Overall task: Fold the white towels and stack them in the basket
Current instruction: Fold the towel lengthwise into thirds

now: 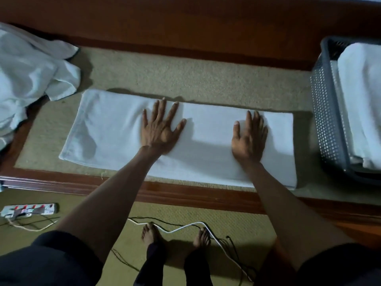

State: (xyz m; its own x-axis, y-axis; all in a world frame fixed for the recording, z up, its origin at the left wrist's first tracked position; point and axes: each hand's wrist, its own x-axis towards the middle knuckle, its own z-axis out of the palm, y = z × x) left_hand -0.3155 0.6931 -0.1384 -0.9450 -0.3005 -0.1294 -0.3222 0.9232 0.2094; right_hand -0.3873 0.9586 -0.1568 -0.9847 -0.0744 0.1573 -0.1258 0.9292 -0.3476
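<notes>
Left hand [159, 131] and right hand [249, 137] press flat, fingers straight and gripping nothing, on the towel [115, 131] lying lengthwise on the carpet, smoothing it for folding beside the basket [325, 112].

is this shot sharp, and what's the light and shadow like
Head view: dim, cool light. The left hand is a little motion-blurred, the right hand sharper. A soft shadow lies on the towel between them. The basket is cut off at the right edge.
</notes>
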